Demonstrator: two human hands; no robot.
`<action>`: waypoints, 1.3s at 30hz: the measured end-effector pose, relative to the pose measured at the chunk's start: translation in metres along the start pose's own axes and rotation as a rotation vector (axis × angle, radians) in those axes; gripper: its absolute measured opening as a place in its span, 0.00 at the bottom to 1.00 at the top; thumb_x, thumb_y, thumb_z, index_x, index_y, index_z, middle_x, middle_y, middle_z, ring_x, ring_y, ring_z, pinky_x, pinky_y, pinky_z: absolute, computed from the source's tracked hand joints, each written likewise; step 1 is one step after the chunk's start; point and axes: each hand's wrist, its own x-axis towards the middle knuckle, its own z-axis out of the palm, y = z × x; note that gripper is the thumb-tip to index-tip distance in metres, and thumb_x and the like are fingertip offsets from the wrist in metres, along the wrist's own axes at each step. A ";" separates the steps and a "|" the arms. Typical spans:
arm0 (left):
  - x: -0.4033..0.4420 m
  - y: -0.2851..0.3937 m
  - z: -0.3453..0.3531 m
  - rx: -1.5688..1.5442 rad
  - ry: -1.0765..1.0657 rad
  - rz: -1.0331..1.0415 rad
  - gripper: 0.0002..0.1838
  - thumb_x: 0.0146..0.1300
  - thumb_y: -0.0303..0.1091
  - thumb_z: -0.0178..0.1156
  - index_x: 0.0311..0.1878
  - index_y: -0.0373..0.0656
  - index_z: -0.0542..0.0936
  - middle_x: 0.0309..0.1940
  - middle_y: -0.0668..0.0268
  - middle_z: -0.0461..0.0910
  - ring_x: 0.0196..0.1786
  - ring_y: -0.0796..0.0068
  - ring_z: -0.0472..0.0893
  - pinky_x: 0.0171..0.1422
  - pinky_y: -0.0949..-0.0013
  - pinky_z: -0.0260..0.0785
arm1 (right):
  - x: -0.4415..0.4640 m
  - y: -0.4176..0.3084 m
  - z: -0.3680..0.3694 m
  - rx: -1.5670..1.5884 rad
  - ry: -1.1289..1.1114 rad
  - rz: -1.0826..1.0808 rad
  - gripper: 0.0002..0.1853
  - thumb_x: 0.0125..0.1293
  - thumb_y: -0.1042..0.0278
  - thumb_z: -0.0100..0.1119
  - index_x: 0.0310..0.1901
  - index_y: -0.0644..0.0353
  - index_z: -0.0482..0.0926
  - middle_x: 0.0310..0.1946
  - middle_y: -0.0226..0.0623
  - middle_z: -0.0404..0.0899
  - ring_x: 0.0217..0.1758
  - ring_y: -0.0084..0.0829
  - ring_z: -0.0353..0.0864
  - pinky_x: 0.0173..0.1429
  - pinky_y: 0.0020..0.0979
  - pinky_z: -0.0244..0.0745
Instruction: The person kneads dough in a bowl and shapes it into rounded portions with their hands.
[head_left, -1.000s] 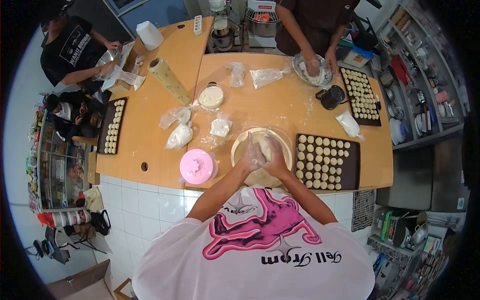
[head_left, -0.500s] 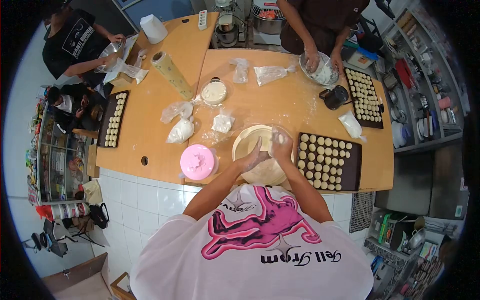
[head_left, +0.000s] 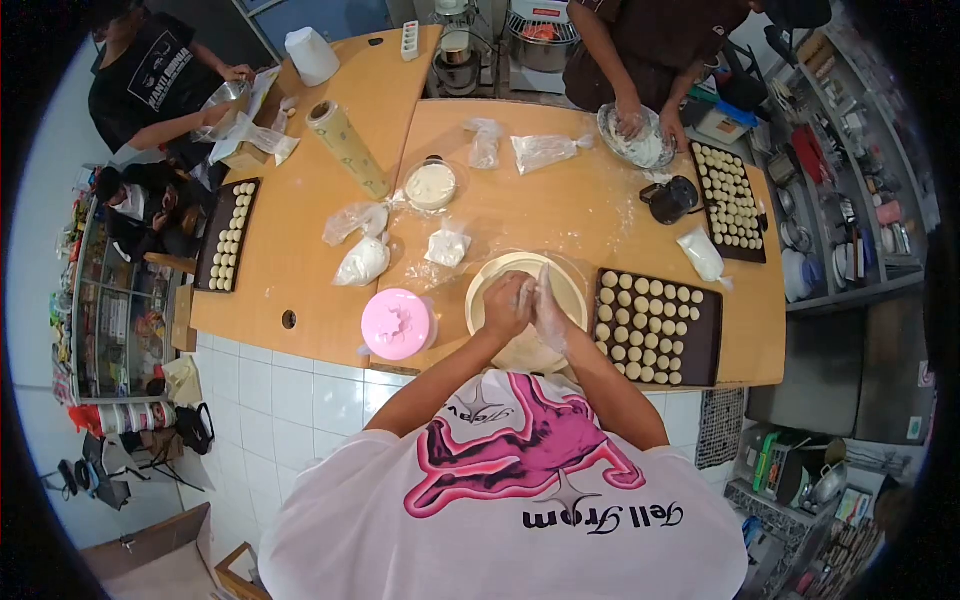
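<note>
My left hand [head_left: 508,303] and my right hand [head_left: 549,312] are pressed together, palm to palm, above a large cream-coloured bowl [head_left: 574,285]. The left fingers curl in against the right palm, while the right fingers point up and away from me, dusted with white flour. Whatever lies between the palms is hidden. Close on the right is a dark baking tray [head_left: 703,345] holding rows of small pale dough balls [head_left: 650,340]. A pink lid [head_left: 397,324] with a flower-shaped knob sits left of the bowl.
Bags of white powder [head_left: 362,262], a bowl of white powder [head_left: 431,186], a roll of plastic wrap [head_left: 348,150] and a dark cup [head_left: 669,199] stand on the table. Another person's hand [head_left: 629,116] is in a metal bowl [head_left: 650,150]. More dough trays [head_left: 733,245] lie at both sides.
My hands were apart, with a small pale lump showing in the right one. They have since come together over the bowl, the right hand moving left.
</note>
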 end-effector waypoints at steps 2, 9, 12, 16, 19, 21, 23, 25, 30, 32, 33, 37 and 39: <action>-0.001 -0.013 0.003 0.045 0.002 -0.053 0.13 0.62 0.36 0.53 0.27 0.37 0.77 0.26 0.54 0.78 0.25 0.54 0.77 0.29 0.57 0.66 | -0.012 -0.011 0.018 -0.174 0.033 -0.033 0.38 0.62 0.24 0.22 0.53 0.48 0.68 0.43 0.26 0.71 0.54 0.22 0.68 0.63 0.33 0.60; 0.003 -0.025 0.007 -0.340 0.016 -0.952 0.24 0.67 0.54 0.46 0.28 0.42 0.77 0.20 0.60 0.76 0.19 0.63 0.73 0.28 0.59 0.65 | -0.008 -0.004 -0.032 -0.480 0.004 0.241 0.44 0.65 0.31 0.35 0.65 0.69 0.60 0.67 0.54 0.57 0.69 0.41 0.59 0.70 0.37 0.55; 0.001 -0.039 0.009 -1.150 0.030 -1.427 0.32 0.65 0.66 0.37 0.35 0.45 0.77 0.27 0.63 0.78 0.29 0.66 0.76 0.38 0.58 0.68 | -0.023 -0.006 -0.011 -0.768 0.413 -0.401 0.34 0.60 0.46 0.59 0.59 0.66 0.70 0.58 0.51 0.71 0.61 0.41 0.70 0.63 0.37 0.66; -0.015 -0.031 0.011 -1.907 -0.472 -1.081 0.40 0.61 0.73 0.33 0.51 0.45 0.73 0.44 0.62 0.76 0.48 0.65 0.74 0.56 0.56 0.64 | -0.024 -0.017 0.015 -0.904 0.560 -0.870 0.22 0.51 0.63 0.71 0.47 0.62 0.79 0.44 0.43 0.80 0.52 0.38 0.77 0.55 0.33 0.72; -0.010 -0.015 0.000 -1.814 -0.559 -1.181 0.45 0.59 0.75 0.31 0.60 0.42 0.67 0.54 0.59 0.71 0.56 0.65 0.70 0.62 0.57 0.60 | -0.012 -0.011 -0.003 -0.926 0.592 -0.940 0.11 0.51 0.66 0.70 0.34 0.62 0.82 0.35 0.40 0.81 0.42 0.33 0.80 0.45 0.32 0.75; -0.009 -0.009 -0.006 -1.655 -0.613 -1.289 0.49 0.57 0.78 0.29 0.62 0.41 0.66 0.56 0.60 0.70 0.58 0.66 0.69 0.63 0.59 0.59 | -0.008 -0.006 -0.010 -0.913 0.561 -0.904 0.09 0.52 0.66 0.69 0.27 0.62 0.81 0.27 0.39 0.80 0.32 0.29 0.80 0.35 0.31 0.75; -0.017 -0.025 -0.005 -1.655 -0.840 -1.222 0.54 0.53 0.81 0.26 0.62 0.40 0.68 0.56 0.62 0.72 0.56 0.67 0.69 0.62 0.61 0.57 | 0.005 -0.010 -0.017 -0.691 0.661 -0.666 0.12 0.55 0.64 0.67 0.21 0.62 0.79 0.20 0.34 0.76 0.23 0.24 0.75 0.28 0.30 0.69; -0.016 -0.021 -0.008 -1.348 -0.907 -1.219 0.52 0.56 0.79 0.27 0.64 0.39 0.66 0.59 0.61 0.70 0.61 0.65 0.68 0.65 0.62 0.55 | -0.007 -0.036 0.001 -0.436 0.740 -0.474 0.18 0.62 0.60 0.62 0.18 0.61 0.76 0.13 0.27 0.68 0.16 0.18 0.65 0.22 0.27 0.61; -0.021 -0.018 0.005 -0.550 -0.356 -0.719 0.34 0.68 0.57 0.39 0.64 0.36 0.65 0.63 0.53 0.66 0.65 0.56 0.66 0.69 0.61 0.54 | 0.010 -0.014 -0.027 0.052 0.735 -0.154 0.26 0.66 0.40 0.48 0.25 0.57 0.76 0.17 0.25 0.71 0.18 0.20 0.69 0.23 0.25 0.65; -0.008 0.011 -0.005 -0.227 -0.264 -0.244 0.25 0.69 0.45 0.45 0.62 0.36 0.67 0.61 0.50 0.67 0.63 0.53 0.67 0.68 0.61 0.56 | 0.016 -0.005 -0.028 0.366 0.523 0.033 0.30 0.65 0.34 0.42 0.28 0.55 0.77 0.21 0.26 0.75 0.24 0.21 0.74 0.26 0.26 0.69; -0.004 0.016 -0.001 -0.225 -0.213 -0.074 0.19 0.65 0.36 0.50 0.56 0.36 0.72 0.56 0.47 0.71 0.59 0.50 0.70 0.64 0.59 0.59 | 0.009 -0.013 -0.015 0.373 0.453 0.049 0.31 0.65 0.32 0.39 0.30 0.55 0.77 0.24 0.26 0.76 0.27 0.21 0.75 0.30 0.26 0.71; 0.000 0.016 0.007 0.019 -0.045 -0.061 0.13 0.62 0.34 0.53 0.45 0.37 0.78 0.45 0.51 0.75 0.50 0.51 0.74 0.57 0.57 0.64 | -0.019 -0.042 0.024 0.334 0.169 -0.003 0.34 0.63 0.26 0.32 0.35 0.51 0.76 0.26 0.24 0.74 0.34 0.22 0.74 0.44 0.25 0.71; 0.004 0.015 0.006 0.170 0.006 0.152 0.10 0.60 0.32 0.55 0.41 0.37 0.79 0.39 0.53 0.77 0.44 0.51 0.75 0.51 0.57 0.66 | -0.010 -0.025 0.005 0.209 -0.010 -0.042 0.36 0.63 0.26 0.29 0.41 0.51 0.75 0.29 0.25 0.74 0.38 0.23 0.73 0.52 0.25 0.68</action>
